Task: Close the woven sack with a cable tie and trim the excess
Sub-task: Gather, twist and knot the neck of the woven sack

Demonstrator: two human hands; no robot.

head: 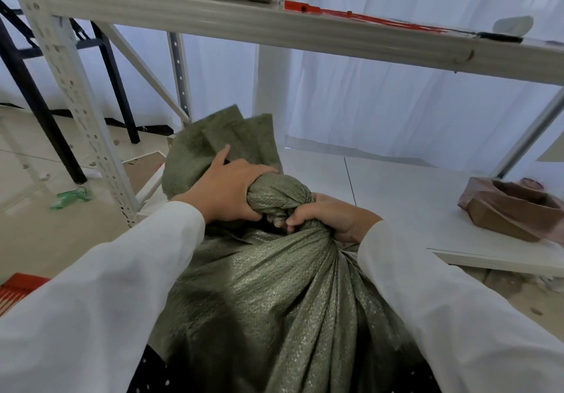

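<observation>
The woven sack stands in the near centre of the scene, on the floor in front of a metal shelving unit, with its bulk spreading toward the viewer and its mouth gathered into a twisted neck. The left hand clenches around the upper part of that neck, fingers wrapped over the bunched fabric, while the loose flap of the sack's top fans out beyond it toward the far left. The right hand grips the neck lower down, just right of the twist, fingers curled tightly into the pleats.

Judging by this, the task is at its early stage: the mouth is gathered and held shut, but no cable tie is around the neck, and nothing has been trimmed. Red strips that may be cable ties lie on the upper shelf at the far right, beside a dark-handled tool, well apart from the hands; both remain to be fetched.

The sack's long axis runs from the near bottom of the scene up and away, the neck pointing toward the far shelving and tilting slightly left.
</observation>
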